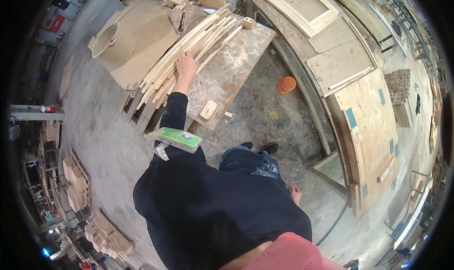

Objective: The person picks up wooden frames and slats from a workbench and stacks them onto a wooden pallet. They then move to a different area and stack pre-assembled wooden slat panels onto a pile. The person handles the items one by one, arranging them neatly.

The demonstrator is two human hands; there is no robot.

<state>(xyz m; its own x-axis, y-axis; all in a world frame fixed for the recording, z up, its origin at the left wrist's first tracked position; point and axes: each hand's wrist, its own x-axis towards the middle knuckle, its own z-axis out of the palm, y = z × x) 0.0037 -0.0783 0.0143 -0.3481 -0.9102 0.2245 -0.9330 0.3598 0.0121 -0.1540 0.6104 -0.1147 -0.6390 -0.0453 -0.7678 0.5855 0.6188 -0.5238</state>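
Observation:
My left hand [186, 66] reaches forward onto a bundle of long, thin wooden strips [161, 74] lying lengthwise over the left side of a worktable. Its fingers are bent over the strips, gripping at their middle; how many are in the grasp is hidden. Beside the bundle, the dusty tabletop [213, 88] bears a small pale wooden block [208, 110] near its close corner. My right hand [295, 194] hangs low by my right side, its fingers curled in, with nothing visible in them. A clear packet with a green label [179, 138] is on my left sleeve.
A round bin [113, 47] and brown cardboard [137, 64] stand left of the strips. To the right runs a long bench with a wooden frame [317, 26] and panels [366, 123]. An orange container [286, 84] is on the floor between. Wood stacks [109, 234] lie lower left.

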